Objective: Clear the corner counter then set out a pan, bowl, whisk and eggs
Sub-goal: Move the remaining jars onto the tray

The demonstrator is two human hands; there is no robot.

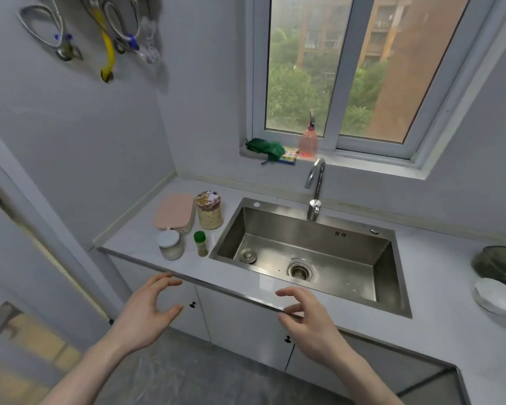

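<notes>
On the corner counter left of the sink lie a pink mat, a tall jar of grains, a small white-lidded jar and a green-capped spice bottle. My left hand hovers in front of the counter edge with fingers loosely curved, holding nothing. My right hand is held the same way near the counter's front edge below the sink, also empty. At the far right, a white bowl sits in front of a dark glass bowl.
A steel sink with a faucet fills the middle of the counter. The window sill holds a green cloth and a pink soap bottle. Hoses and utensils hang on the left wall. White cabinet doors are below.
</notes>
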